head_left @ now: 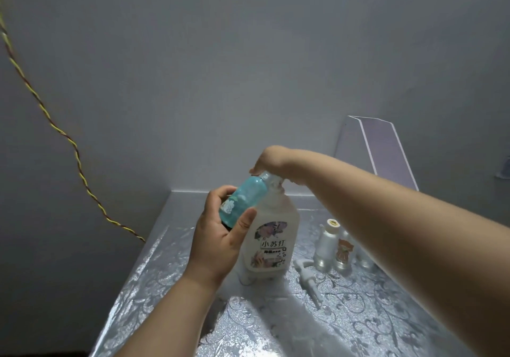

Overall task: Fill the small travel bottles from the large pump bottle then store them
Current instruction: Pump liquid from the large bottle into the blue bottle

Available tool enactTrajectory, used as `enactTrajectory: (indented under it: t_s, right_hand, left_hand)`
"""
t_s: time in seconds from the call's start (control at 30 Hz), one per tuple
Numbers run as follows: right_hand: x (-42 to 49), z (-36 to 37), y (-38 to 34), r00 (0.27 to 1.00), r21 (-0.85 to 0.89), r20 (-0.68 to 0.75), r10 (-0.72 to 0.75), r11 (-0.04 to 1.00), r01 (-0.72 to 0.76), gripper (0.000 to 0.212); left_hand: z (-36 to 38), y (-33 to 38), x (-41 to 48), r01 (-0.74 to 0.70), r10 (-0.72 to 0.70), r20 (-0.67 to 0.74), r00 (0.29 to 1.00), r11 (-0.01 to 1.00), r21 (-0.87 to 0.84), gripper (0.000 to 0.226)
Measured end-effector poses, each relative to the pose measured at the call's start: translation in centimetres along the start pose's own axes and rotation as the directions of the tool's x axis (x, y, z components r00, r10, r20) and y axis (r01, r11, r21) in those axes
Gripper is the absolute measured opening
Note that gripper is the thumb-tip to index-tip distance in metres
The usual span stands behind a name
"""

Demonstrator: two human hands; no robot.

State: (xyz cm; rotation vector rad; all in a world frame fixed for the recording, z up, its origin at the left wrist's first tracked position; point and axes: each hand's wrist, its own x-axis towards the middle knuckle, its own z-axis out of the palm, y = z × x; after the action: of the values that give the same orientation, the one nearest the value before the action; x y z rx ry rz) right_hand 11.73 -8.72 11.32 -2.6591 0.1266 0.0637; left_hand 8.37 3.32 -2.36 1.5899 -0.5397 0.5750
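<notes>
Left hand [220, 235] clasps the blue travel bottle [242, 202], long axis tilted up and right, mouth meeting the neck of the upright large white bottle [271, 235]. Right hand [269, 163], nearer that neck, covers it from above; its grasp cannot be judged. A detached pump [307, 279] lies on the table [358, 323] beside the bottle.

The left hand [218, 235] tilts a small blue bottle [242, 202] (flower sticker) against the large pump bottle [269, 235], the right hand [269, 162] on top.

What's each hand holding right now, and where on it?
Left hand grips the small blue bottle around its lower body, tilted. Right hand rests on the top of the large white bottle; its grip is hidden.
</notes>
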Motion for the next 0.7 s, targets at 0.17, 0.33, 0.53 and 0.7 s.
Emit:
enactTrajectory:
  t_s: [0.17, 0.33, 0.53, 0.7]
  right_hand:
    - [-0.5, 0.3, 0.8, 0.998, 0.001, 0.046, 0.053, 0.999, -0.053, 0.036]
    - [-0.1, 0.6, 0.2, 0.993, 0.021, 0.044, 0.107, 0.994, -0.108, 0.035]
    - [-1.3, -1.1, -0.1, 1.0, -0.011, -0.008, -0.015, 1.0, 0.015, 0.039]
    - [0.6, 0.0, 0.3, 1.0, -0.01, 0.0, -0.005, 1.0, 0.005, 0.035]
  left_hand:
    - [0.4, -0.4, -0.3, 0.018, -0.018, 0.029, 0.999, 1.0, 0.005, 0.036]
    - [0.2, -0.4, -0.3, 0.024, -0.024, 0.034, 0.999, 1.0, -0.005, 0.029]
    - [0.1, 0.3, -0.3, 0.026, -0.026, 0.039, 0.999, 1.0, -0.009, 0.028]
    - [0.1, -0.1, -0.1, 0.012, -0.012, 0.025, 1.0, 1.0, 0.0, 0.029]
